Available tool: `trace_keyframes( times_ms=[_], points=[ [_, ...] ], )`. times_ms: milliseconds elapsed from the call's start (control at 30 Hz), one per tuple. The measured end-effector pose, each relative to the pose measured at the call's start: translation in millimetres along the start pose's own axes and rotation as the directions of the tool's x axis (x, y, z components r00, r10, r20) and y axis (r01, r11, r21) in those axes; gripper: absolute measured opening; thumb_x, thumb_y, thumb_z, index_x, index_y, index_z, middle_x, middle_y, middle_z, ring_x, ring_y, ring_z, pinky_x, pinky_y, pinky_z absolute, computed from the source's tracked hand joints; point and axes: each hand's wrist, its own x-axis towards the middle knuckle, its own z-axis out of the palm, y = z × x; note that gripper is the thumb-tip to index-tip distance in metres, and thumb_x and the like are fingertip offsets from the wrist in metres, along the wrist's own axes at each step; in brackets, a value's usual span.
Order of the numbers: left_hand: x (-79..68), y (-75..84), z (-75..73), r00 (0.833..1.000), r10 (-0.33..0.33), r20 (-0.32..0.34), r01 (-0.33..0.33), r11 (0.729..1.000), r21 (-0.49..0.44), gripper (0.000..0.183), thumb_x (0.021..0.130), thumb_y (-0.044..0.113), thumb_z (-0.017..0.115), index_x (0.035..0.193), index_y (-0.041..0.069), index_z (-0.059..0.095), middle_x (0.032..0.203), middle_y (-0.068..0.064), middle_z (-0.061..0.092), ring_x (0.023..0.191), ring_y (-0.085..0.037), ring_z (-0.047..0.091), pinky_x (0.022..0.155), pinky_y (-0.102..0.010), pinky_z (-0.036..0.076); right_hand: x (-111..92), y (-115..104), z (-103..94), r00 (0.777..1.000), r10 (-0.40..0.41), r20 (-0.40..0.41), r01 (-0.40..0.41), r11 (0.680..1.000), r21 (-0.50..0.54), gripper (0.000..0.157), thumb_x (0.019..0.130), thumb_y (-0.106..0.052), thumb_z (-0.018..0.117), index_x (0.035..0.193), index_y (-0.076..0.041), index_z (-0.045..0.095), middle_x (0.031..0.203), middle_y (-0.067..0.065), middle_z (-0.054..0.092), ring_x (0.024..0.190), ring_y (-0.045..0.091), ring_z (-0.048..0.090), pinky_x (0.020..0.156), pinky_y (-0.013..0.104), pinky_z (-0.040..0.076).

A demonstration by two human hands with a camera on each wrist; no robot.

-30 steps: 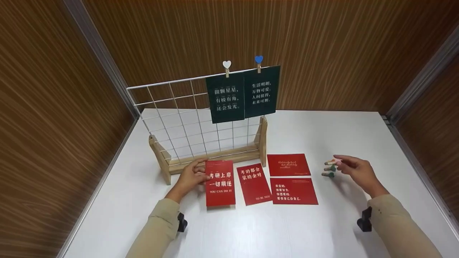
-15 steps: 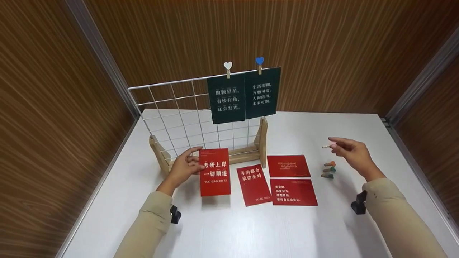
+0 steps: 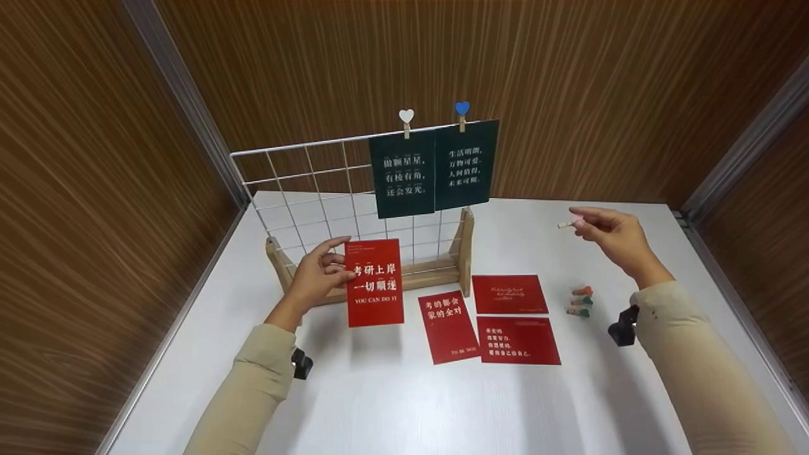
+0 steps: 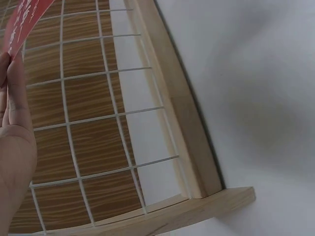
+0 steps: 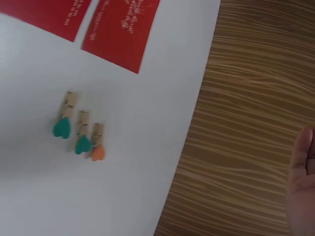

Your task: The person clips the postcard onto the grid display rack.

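Note:
Pinched at its left edge, a red card [image 3: 374,303] with white lettering hangs upright from my left hand [image 3: 314,278], lifted above the table in front of the wire grid rack [image 3: 316,208]. A corner of the same card [image 4: 24,22] shows in the left wrist view. My right hand [image 3: 616,243] holds a small wooden clothespin [image 3: 565,225] with a pink end between thumb and fingers, raised over the right part of the table. Two dark green cards [image 3: 404,202] hang side by side on the grid under clothespins with a white heart [image 3: 406,115] and a blue heart [image 3: 462,108].
On the white table [image 3: 442,411] lie a tilted red card [image 3: 449,335] and two more red cards, an upper one [image 3: 510,303] and a lower one [image 3: 528,332]. Right of them are three clothespins [image 5: 82,130], two green-hearted and one orange. Brown wood-grain panels [image 3: 569,95] enclose the table.
My left hand has lifted the red card off the table toward the grid. My right hand has picked up the pink clothespin from beside the other clothespins and carried it up and away.

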Motion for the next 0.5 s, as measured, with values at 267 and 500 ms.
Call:
trace_keyframes(
  times_ms=[267, 500],
  points=[
    [3.2, 17.5, -7.1, 0.999, 0.037, -0.006, -0.037, 0.999, -0.026, 0.063, 0.070, 0.006, 0.069, 0.125, 0.022, 0.043, 0.093, -0.013, 0.055, 0.082, -0.024, 0.060, 0.066, -0.035, 0.049, 13.4, -42.3, 6.5, 0.999, -0.042, 0.017, 0.042, 0.999, -0.004, 0.029, 0.082, -0.014, 0.058, 0.109, -0.003, 0.059, 0.091, 0.015, 0.059, 0.078, 0.021, 0.057, 0.070, 0.017, 0.045],
    [1.8, 39.1, -12.3, 0.995, 0.095, 0.008, -0.094, 0.995, -0.018, 0.062, 0.072, 0.001, 0.066, 0.127, 0.016, 0.041, 0.094, -0.015, 0.056, 0.083, -0.025, 0.059, 0.067, -0.035, 0.049, 25.0, -70.8, 13.9, 0.997, -0.076, 0.024, 0.077, 0.997, -0.021, 0.030, 0.083, -0.015, 0.057, 0.110, -0.003, 0.059, 0.095, 0.018, 0.059, 0.081, 0.022, 0.057, 0.072, 0.016, 0.045]
  ],
)
